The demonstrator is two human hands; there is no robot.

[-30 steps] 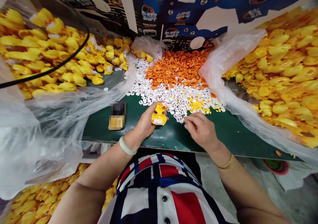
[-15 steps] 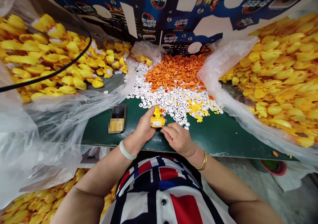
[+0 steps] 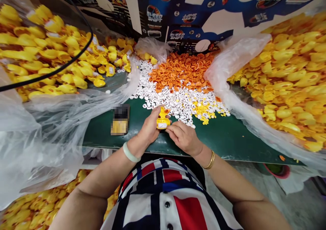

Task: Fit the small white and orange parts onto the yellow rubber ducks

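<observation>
Yellow duck pile [image 3: 51,60] is lying on plastic sheet, well left of & behind phone [image 3: 120,119]. Phone is lying flat on green table [image 3: 229,138].

L hand [image 3: 149,129], just right of phone: grip is closing round duck shell [image 3: 163,119], thumb & fingers on its sides. Shell is standing up off table.

R hand [image 3: 184,138], further right of phone: grip is drawn tight, fingertips pressing at shell's near end. Whether a small pc is sitting in that pinch, can't tell.

White parts heap [image 3: 178,102] is lying right of & behind phone.

Risks (judgement):
- Shell is being held near table's front edge. A slip in L grip could be sending it to floor.
- Too hard a push from R fingertips could be twisting shell loose, or flicking any small pc into heap.
</observation>
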